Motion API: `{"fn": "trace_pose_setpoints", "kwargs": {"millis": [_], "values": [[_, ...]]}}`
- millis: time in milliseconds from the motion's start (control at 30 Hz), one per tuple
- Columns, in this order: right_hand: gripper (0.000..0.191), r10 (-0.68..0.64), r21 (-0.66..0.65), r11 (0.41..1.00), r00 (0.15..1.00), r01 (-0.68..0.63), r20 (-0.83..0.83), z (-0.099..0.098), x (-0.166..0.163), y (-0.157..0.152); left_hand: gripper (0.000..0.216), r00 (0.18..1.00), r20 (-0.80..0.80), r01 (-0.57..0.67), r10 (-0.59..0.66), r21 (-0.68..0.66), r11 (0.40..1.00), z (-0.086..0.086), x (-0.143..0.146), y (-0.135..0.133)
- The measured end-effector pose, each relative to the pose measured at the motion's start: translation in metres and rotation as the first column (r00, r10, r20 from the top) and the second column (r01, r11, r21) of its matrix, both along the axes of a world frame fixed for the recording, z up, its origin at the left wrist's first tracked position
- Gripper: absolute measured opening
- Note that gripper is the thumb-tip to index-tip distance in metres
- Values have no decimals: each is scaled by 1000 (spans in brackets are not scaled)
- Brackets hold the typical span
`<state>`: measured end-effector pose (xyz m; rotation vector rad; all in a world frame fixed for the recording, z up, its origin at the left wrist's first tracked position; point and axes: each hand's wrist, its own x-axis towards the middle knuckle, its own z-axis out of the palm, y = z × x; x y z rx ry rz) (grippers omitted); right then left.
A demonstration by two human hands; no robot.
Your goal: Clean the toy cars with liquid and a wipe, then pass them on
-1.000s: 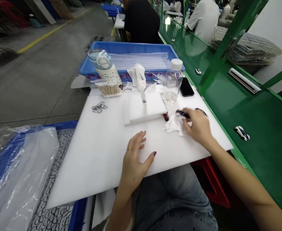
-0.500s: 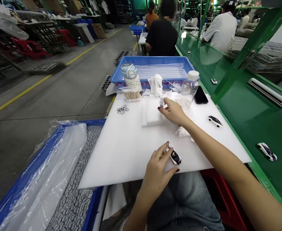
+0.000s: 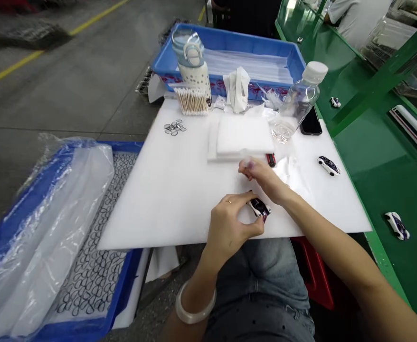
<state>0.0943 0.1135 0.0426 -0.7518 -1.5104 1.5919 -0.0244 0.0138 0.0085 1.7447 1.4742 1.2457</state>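
In the head view, the left hand (image 3: pixel 230 227) pinches a white-and-dark toy car (image 3: pixel 259 207) between thumb and fingers at the near edge of the white worktop (image 3: pixel 165 190). The right hand (image 3: pixel 265 179) is just beyond the car, fingers curled and blurred; whether it has hold of anything, I cannot tell. A white foam pad (image 3: pixel 244 135) lies farther off, black rings (image 3: pixel 175 127) far left, and a second toy car (image 3: pixel 328 166) to the right.
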Motion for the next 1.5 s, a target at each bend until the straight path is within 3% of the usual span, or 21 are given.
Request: {"fn": "trace_pose_setpoints", "kwargs": {"millis": [167, 300, 433, 633, 1500], "values": [[66, 77, 12, 997, 939, -78, -335, 29, 14, -27, 32, 998, 62, -19, 23, -61, 998, 3, 0, 2], [70, 44, -72, 994, 907, -82, -420, 28, 15, -35, 31, 996, 81, -22, 28, -69, 997, 6, 0, 3], [70, -2, -134, 989, 897, -64, -442, 19, 13, -34, 28, 996, 86, -13, 18, -59, 998, 7, -1, 3], [68, -13, -156, 986, 920, -53, -392, 20, 10, -34, 25, 997, 68, -26, 29, -37, 999, 4, -1, 3], [69, -200, -64, 980, 928, 189, -314, 22, 0, -46, 27, 999, -12, -50, 50, -5, 999, 2, -1, 1]]}}
